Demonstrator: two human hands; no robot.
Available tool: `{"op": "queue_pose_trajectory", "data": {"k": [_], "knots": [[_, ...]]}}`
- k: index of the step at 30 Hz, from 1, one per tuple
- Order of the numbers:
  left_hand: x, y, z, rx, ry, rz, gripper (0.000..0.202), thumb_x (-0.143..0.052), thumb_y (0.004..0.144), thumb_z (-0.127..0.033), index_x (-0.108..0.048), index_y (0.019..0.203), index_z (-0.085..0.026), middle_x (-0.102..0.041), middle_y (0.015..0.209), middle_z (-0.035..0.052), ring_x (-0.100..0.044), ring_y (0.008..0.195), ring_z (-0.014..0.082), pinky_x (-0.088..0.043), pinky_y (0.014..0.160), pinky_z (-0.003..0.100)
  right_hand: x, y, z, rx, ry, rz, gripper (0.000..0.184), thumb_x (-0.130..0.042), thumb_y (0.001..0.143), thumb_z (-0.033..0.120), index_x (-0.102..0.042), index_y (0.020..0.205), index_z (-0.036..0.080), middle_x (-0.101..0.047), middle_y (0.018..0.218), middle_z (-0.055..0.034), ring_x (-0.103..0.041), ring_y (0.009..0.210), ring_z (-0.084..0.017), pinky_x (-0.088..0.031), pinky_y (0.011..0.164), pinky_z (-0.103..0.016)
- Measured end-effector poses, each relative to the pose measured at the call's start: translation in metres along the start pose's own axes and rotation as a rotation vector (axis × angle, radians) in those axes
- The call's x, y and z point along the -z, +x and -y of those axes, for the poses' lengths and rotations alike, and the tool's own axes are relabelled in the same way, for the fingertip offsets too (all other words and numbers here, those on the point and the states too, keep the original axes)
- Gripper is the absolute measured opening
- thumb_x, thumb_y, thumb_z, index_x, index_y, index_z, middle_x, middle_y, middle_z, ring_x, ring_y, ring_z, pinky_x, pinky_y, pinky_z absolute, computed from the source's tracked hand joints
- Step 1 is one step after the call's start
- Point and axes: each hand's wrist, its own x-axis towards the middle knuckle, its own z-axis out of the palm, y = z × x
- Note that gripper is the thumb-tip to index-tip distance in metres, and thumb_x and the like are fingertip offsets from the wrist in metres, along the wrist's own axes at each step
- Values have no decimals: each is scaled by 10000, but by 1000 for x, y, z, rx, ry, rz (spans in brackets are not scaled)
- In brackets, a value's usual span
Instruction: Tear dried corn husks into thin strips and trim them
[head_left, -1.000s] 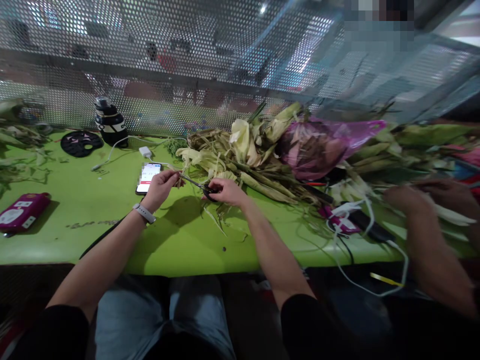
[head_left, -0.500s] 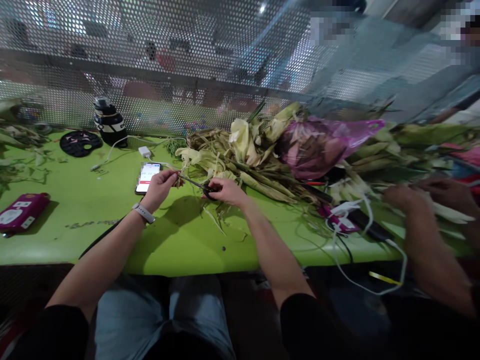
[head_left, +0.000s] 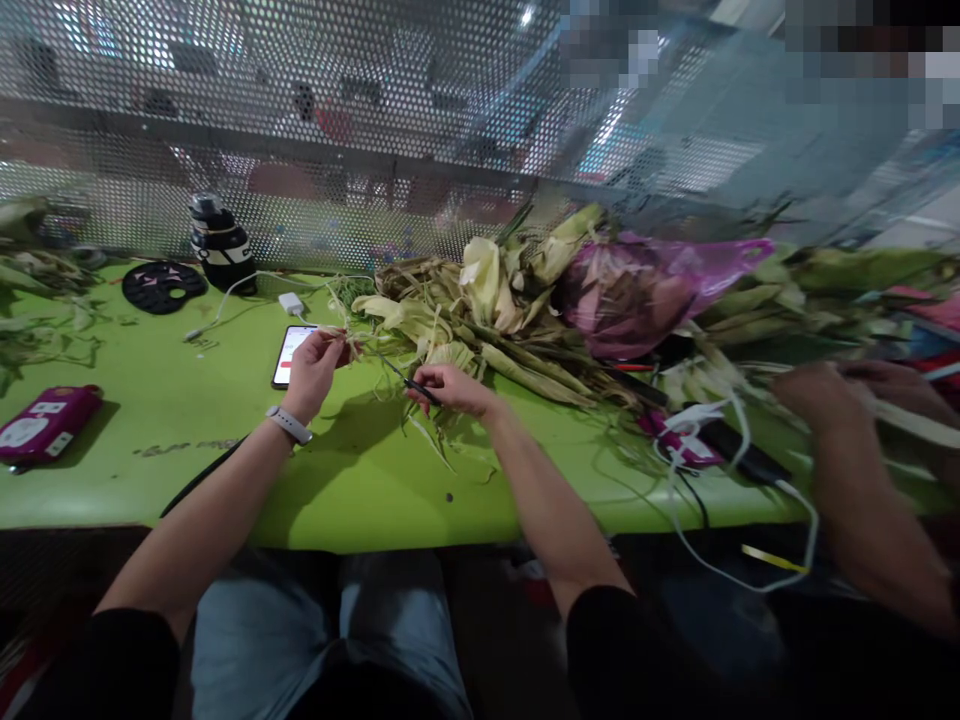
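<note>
In our left hand (head_left: 313, 368), thumb and fingers are pinched narrow on pale husk strips (head_left: 352, 345), whose ends stick out around the fingertips. Our right hand (head_left: 454, 388) has its fingers curled round the handles of the scissors (head_left: 397, 368), the blades pointing far and left toward those strips; we cannot tell whether the blades touch them. Both hands are above the green table (head_left: 375, 500), with the phone (head_left: 283, 362) lying just left of our left hand, partly covered by it. Just beyond our right hand spreads a heap of husks (head_left: 484, 285), and right of its middle sits a pink plastic bag (head_left: 630, 290). Far left we see a dark bottle (head_left: 223, 250) standing upright, and at the near left a purple box (head_left: 49, 425)
</note>
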Motion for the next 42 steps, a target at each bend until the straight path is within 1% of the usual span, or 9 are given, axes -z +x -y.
{"op": "queue_pose_trajectory", "data": {"k": [4, 6, 10, 16, 21, 27, 30, 36, 42], "knots": [[1, 0, 2, -32, -19, 14, 238, -684, 805, -348, -634, 945, -162, -700, 818, 46, -686, 740, 133, -565, 781, 323, 0, 1, -4, -22, -13, 51, 424, -758, 667, 533, -574, 744, 159, -627, 604, 20, -566, 558, -107, -411, 561, -237], [1, -1, 0, -23, -34, 21, 241, -684, 808, -354, -633, 950, -166, -706, 832, 53, -693, 746, 140, -570, 788, 333, 0, 2, -6, -34, -20, 68, 425, -760, 667, 531, -585, 753, 153, -625, 615, 23, -566, 558, -102, -409, 560, -234], [-2, -4, -4, -5, -59, 35, 252, -693, 804, -363, -626, 947, -167, -719, 857, 65, -704, 740, 152, -577, 793, 353, -1, 4, -7, -51, -8, 62, 436, -776, 645, 524, -592, 750, 144, -621, 656, 23, -588, 586, -105, -435, 587, -243], [-3, -4, -4, -20, -49, 19, 255, -695, 803, -357, -622, 950, -162, -723, 851, 66, -708, 750, 153, -576, 799, 348, 0, 3, -7, -44, -5, 59, 438, -790, 625, 515, -601, 757, 142, -621, 668, 22, -585, 585, -103, -436, 592, -241], [-4, -6, -6, -20, -21, 24, 274, -694, 800, -375, -622, 951, -158, -716, 835, 59, -709, 754, 154, -571, 801, 352, 0, 4, -10, -56, -50, 86, 450, -789, 613, 525, -602, 757, 142, -623, 679, 13, -599, 608, -114, -446, 588, -245], [-6, -8, -7, 29, -6, 62, 304, -697, 787, -398, -615, 965, -165, -710, 827, 56, -709, 768, 173, -576, 790, 366, -1, 5, -11, -29, -41, 68, 440, -786, 623, 525, -601, 746, 145, -614, 678, 13, -588, 604, -111, -445, 569, -240], [-6, -8, -5, 28, -17, 74, 286, -701, 779, -382, -624, 950, -166, -709, 816, 51, -705, 759, 173, -581, 776, 359, -2, 5, -10, -10, -21, 60, 421, -780, 643, 510, -598, 741, 144, -624, 701, 7, -587, 614, -108, -443, 578, -236], [-7, -8, -3, 27, -31, 88, 263, -700, 780, -358, -632, 944, -163, -716, 835, 55, -701, 747, 164, -580, 803, 365, -1, 6, -10, 4, -41, 53, 400, -776, 660, 494, -606, 737, 140, -593, 654, 22, -557, 593, -99, -429, 568, -230], [-6, -8, -2, 32, -22, 99, 254, -695, 784, -350, -638, 948, -164, -716, 841, 57, -703, 772, 174, -581, 794, 360, -2, 8, -11, -8, -24, 36, 397, -802, 628, 473, -602, 723, 143, -617, 669, 10, -563, 594, -100, -429, 555, -225]]}}
